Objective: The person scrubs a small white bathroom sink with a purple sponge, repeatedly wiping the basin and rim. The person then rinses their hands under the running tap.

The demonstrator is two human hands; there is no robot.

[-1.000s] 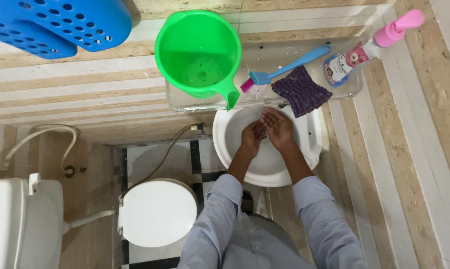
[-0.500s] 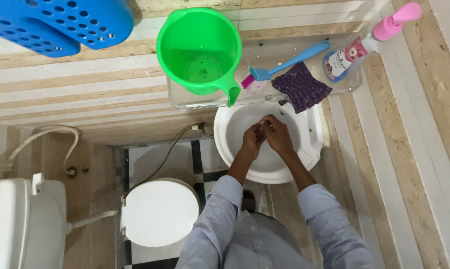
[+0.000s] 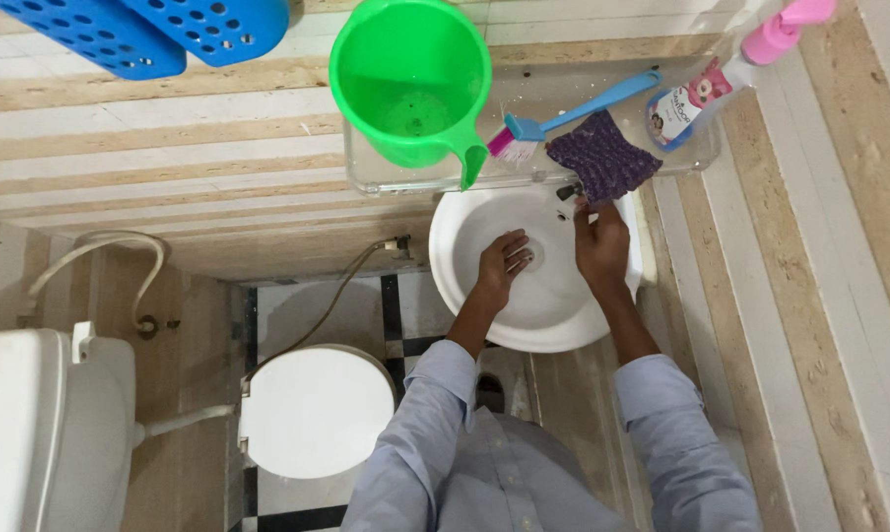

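Tap (image 3: 566, 191) half hidden by right hand (image 3: 602, 246), left hand (image 3: 504, 264) over basin (image 3: 464, 246)

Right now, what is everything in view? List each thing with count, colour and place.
Round ceramic basin: one, white, under the shelf.
Small tap: one, dark metal, basin's back rim.
Clear glass shelf: one, on the wall.
Plastic mug: one, green, on the shelf.
Long-handled brush: one, blue with pink bristles, on the shelf.
Knitted scrub pad: one, purple, shelf edge.
Pump bottle: one, clear with pink top, shelf's right end.
Perforated baskets: two, blue, top left.
Toilet: one, white, lid shut.
Left hand: over the drain.
Right hand: at the tap.
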